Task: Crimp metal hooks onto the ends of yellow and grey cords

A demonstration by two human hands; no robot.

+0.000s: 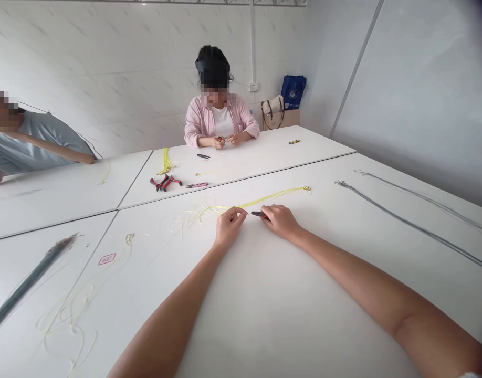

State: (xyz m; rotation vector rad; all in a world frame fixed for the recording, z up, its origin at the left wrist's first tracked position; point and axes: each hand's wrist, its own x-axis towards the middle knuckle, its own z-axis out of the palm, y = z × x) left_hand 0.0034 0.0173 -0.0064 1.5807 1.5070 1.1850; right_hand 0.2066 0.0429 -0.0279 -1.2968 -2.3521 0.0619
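My left hand [229, 227] rests on the white table [264, 315] with its fingertips pinched on a thin yellow cord [264, 199]. That cord runs from a loose tangle at the left to a small knotted end at the right. My right hand [279, 220] lies just to the right, closed round a small dark tool with a red handle [258, 214] whose tip points at the pinched spot. The two hands are almost touching.
A person in a pink shirt [221, 122] works across the table, and another person's arm [48, 147] leans in at the left. Red pliers [165, 182], a pink cutter [197, 185], grey wire bundles [414, 223] and loose pale cords [67, 310] lie about.
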